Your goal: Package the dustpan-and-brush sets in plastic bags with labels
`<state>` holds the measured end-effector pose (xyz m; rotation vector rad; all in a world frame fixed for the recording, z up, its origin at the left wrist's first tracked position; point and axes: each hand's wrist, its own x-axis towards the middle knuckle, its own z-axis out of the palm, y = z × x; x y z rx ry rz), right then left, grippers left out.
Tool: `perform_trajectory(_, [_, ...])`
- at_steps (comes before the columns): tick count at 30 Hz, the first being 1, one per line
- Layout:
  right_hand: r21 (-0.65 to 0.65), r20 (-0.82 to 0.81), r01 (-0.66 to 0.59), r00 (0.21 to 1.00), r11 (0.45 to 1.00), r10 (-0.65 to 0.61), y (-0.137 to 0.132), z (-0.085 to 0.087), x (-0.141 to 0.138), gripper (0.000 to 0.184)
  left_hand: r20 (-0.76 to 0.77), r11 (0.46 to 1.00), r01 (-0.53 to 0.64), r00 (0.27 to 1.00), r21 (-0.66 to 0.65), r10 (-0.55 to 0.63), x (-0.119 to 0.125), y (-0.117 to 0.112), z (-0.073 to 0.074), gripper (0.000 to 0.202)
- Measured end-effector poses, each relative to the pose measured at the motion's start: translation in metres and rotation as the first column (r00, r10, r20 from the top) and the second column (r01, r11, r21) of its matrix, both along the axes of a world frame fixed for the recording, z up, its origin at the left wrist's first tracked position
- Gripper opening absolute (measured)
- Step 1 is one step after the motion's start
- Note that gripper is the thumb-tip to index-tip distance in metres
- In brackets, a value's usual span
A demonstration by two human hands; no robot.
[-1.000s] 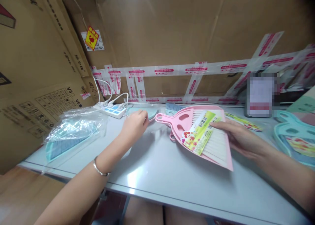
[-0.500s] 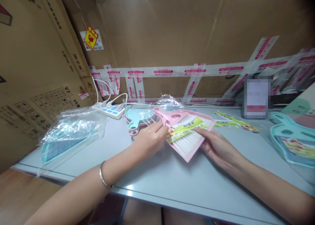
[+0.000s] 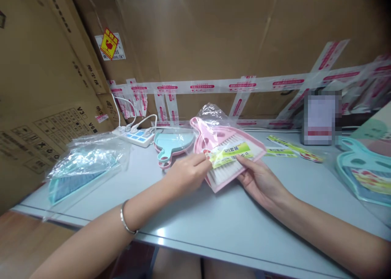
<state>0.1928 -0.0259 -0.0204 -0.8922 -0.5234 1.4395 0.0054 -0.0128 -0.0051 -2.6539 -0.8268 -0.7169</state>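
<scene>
A pink dustpan (image 3: 224, 133) with a white-bristled brush (image 3: 222, 175) in it is held above the table, its handle pointing away from me. A yellow-green label card (image 3: 233, 153) lies across the bristles. Around the handle end is clear plastic film (image 3: 210, 113). My right hand (image 3: 259, 181) grips the pan's right lower side, thumb on top and fingers underneath. My left hand (image 3: 187, 173) is closed at the label's left end, its fingertips pinching there. Whether they also catch the pan's rim is hidden.
Stacked teal and pink dustpans (image 3: 172, 142) lie behind my left hand, near a white power strip (image 3: 137, 137). At left is a bagged teal dustpan set (image 3: 82, 179); another teal set (image 3: 357, 169) lies right. Loose label cards (image 3: 293, 150) and a blurred upright device (image 3: 319, 120) stand behind.
The pink dustpan has turned in my hands, its lower corner swinging left and its handle end rising. The plastic film behind it stands higher. My right hand has shifted slightly left.
</scene>
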Motion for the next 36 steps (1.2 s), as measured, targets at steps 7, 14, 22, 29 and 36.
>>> perform_trajectory(7, [0.005,-0.003,-0.026,1.0,1.0,0.026,0.001,-0.001,-0.013,0.037,0.304,0.999,0.036,0.952,0.0,-0.034,-0.001,-0.001,0.002,0.013])
perform_trajectory(14, [0.0,-0.098,0.081,0.992,0.997,-0.081,0.005,0.016,-0.005,0.04,0.726,0.768,-0.035,0.302,-0.639,0.618,-0.024,0.025,0.016,0.033])
perform_trajectory(22, [0.008,-0.071,0.055,0.996,0.998,-0.054,0.0,0.018,-0.025,0.035,0.62,0.245,0.652,0.436,-0.717,0.653,0.014,0.0,0.003,0.043])
perform_trajectory(29, [-0.054,0.401,-0.306,0.865,0.951,0.301,0.01,0.01,0.026,0.033,0.502,0.157,0.643,0.398,-0.75,0.768,-0.004,0.012,0.007,0.026])
perform_trajectory(36, [0.02,0.432,-0.276,0.869,0.961,0.24,0.01,0.017,0.043,0.056,0.484,0.118,0.661,0.404,-0.741,0.776,-0.01,0.018,0.01,0.021])
